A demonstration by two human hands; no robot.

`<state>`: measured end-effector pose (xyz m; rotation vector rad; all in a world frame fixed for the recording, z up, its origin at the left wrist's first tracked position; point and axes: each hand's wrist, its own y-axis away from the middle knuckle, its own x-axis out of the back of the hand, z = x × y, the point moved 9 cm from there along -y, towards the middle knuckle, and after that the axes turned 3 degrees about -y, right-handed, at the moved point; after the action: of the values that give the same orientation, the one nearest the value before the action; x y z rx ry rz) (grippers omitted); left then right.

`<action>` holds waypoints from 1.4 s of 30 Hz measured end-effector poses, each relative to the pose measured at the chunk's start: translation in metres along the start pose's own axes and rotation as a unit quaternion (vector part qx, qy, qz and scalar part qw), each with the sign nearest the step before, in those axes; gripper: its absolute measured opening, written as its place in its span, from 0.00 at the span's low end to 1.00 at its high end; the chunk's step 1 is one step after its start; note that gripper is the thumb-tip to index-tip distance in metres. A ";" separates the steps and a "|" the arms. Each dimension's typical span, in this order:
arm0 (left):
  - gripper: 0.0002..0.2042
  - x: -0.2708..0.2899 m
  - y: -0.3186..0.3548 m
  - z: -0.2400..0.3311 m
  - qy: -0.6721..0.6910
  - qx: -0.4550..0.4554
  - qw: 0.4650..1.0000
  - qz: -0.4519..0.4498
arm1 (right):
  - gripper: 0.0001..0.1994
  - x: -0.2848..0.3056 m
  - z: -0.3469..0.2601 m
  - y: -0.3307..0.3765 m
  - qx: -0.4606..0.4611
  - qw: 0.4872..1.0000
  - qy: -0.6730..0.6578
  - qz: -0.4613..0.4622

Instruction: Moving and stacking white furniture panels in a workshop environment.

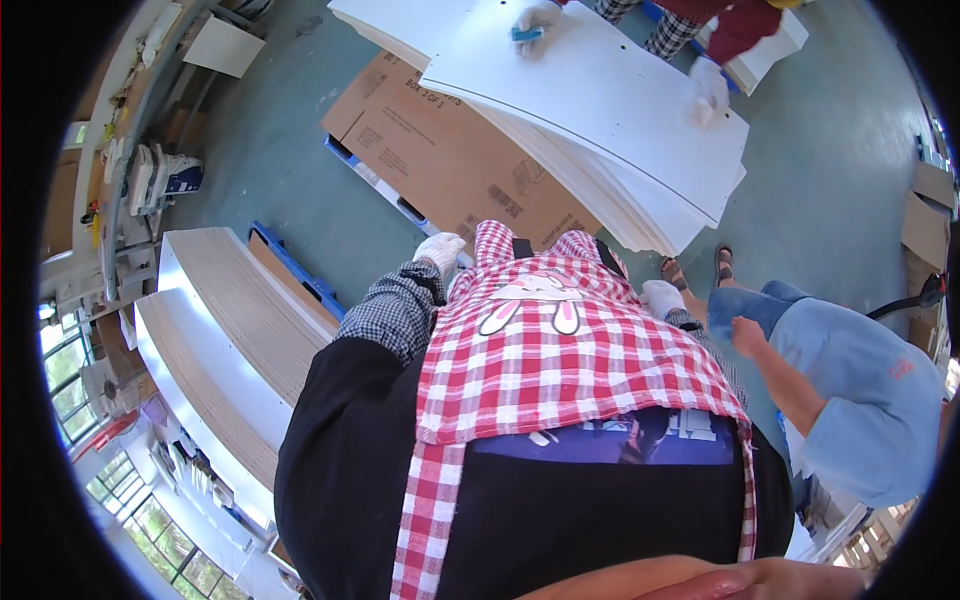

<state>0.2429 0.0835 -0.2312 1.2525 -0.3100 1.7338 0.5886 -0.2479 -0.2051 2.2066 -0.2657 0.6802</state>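
Observation:
My left hand [440, 252], in a white knitted glove and a black-and-white checked sleeve cover, hangs at the left edge of my red-and-white checked apron [590, 370]. On the apron's other side is my right hand [661, 297], gloved in white too and close to the cloth. The fingers of both hands are partly hidden, and I cannot make out anything held. In front of me a fanned stack of white panels [610, 110] lies above a large brown cardboard box [440, 150], beyond my hands' touch.
Across the panels a co-worker's gloved hand holds a small blue object [526, 34]; the other glove [709, 92] rests on the top panel. A person in a light blue shirt [870, 390] stands close on my right. Stacked boards [250, 310] and a blue pallet [295, 270] are at left.

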 end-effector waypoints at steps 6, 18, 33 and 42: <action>0.14 0.022 0.027 0.130 -0.051 -0.030 0.997 -0.049 | 0.09 0.051 0.063 0.050 -0.222 0.900 -0.375 0.000; 0.15 -0.019 -0.006 0.137 0.138 0.057 0.985 -0.086 | 0.18 0.137 0.056 0.003 -0.096 0.898 -0.420 -0.085; 0.21 0.028 0.024 0.146 0.188 0.213 0.955 -0.080 | 0.07 0.115 0.032 0.025 -0.218 0.927 -0.303 0.033; 0.18 -0.022 0.007 0.122 0.199 0.117 0.970 -0.078 | 0.10 0.117 0.045 0.034 -0.133 0.987 -0.092 0.004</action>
<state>0.3124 -0.0127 -0.1931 1.0263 0.2283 1.8717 0.6905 -0.3004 -0.1434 2.0128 -0.4332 0.4182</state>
